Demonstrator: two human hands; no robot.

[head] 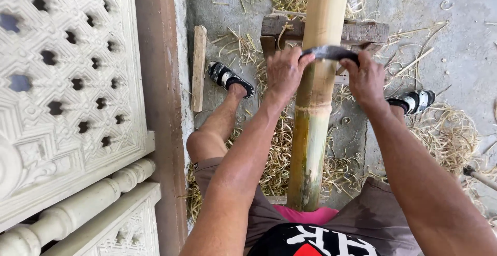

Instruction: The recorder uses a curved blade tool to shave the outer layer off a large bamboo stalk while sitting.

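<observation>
Two bare hands work one curved dark blade (331, 53) across a thick bamboo pole (316, 95) that runs from the top centre of the frame down to our lap at the bottom. Our left hand (286, 72) and right hand (366, 80) each grip an end of the blade, fingers (295, 55) curled tight around it, so the steel bridges the pole just left and right of centre.

The pole rests on a worn wooden block (362, 30) near the top of the frame, between our sandalled feet. Above the blade the bamboo looks pale and clean; below it, toward the lower centre, the skin is green and mottled, so we judge the scraping well begun but far from finished on the near stretch.

Pale shavings (450, 131) lie heaped on the concrete floor (461, 38) at right, centre and top, evidence of much stripping already done. A loose wood slat (198, 69) leans by the pillar, and a carved white screen (67, 80) fills the left of the frame.
</observation>
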